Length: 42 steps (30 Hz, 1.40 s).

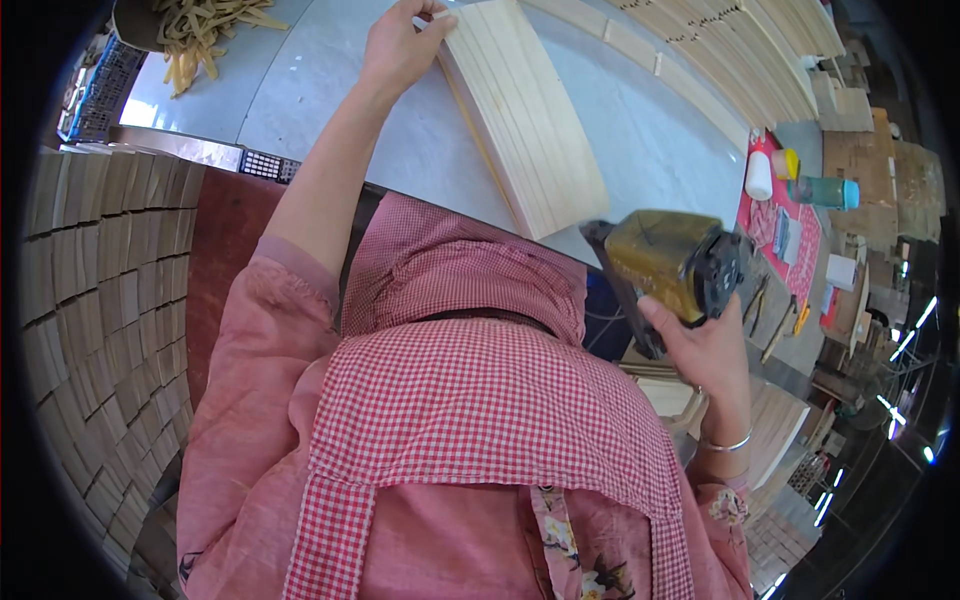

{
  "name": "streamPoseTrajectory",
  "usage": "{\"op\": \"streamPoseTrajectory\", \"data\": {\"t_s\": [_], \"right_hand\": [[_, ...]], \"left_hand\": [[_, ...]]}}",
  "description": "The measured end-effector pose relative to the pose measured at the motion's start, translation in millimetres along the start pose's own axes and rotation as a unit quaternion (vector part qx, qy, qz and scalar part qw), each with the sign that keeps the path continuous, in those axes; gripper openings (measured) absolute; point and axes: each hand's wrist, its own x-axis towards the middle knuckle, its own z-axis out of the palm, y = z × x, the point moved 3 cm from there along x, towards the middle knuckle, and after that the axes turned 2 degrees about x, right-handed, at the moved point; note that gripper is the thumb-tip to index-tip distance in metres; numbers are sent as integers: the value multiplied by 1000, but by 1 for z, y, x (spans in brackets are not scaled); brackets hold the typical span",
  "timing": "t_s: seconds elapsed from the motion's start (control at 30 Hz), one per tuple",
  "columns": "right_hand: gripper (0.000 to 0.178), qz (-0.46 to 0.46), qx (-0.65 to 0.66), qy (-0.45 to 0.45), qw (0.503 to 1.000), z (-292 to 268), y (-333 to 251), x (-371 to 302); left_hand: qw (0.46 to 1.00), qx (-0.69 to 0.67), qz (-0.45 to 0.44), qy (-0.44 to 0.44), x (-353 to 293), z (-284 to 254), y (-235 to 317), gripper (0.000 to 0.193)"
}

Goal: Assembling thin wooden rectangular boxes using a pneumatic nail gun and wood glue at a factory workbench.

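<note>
A long pale wooden piece [525, 115], box-like with a broad grained face up, lies slantwise on the table. At its far left corner my left hand [405, 45] is closed, with the thumb at the edge and the other fingers partly hidden. My right hand [700, 345] is wrapped around a nail gun [665, 262] with an olive-gold body and black parts. The gun's black nose is close to the near right end of the wooden piece; whether they touch I cannot tell.
Stacked wooden strips [720, 50] line the far right of the grey table [310, 100]. A heap of yellowish strips [205, 35] lies far left. Right, a green bottle [822, 193] and a white bottle [759, 176] stand by a red cloth [800, 245]. Stacked wood blocks [100, 290] fill the left side.
</note>
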Motion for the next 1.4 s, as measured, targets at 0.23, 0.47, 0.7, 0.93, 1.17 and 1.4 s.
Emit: {"op": "streamPoseTrajectory", "data": {"t_s": [0.23,0.47,0.7,0.93,1.17,1.4], "right_hand": [[28,14,11,-28,999,1,-11,16],[30,10,21,-39,999,4,-4,17],[31,83,59,-36,994,9,5,10],[31,60,117,24,991,16,27,-10],[26,75,220,97,968,10,66,-34],[20,158,237,160,945,-1,94,-43]], "left_hand": [[1000,7,-2,-2,2,5,-6,52],[998,-16,-25,49,-20,-1,20,27],[998,-17,-34,53,-21,0,14,28],[998,-15,-3,66,-20,1,7,31],[999,3,-9,54,-21,0,8,31],[998,4,0,59,-18,0,7,31]]}}
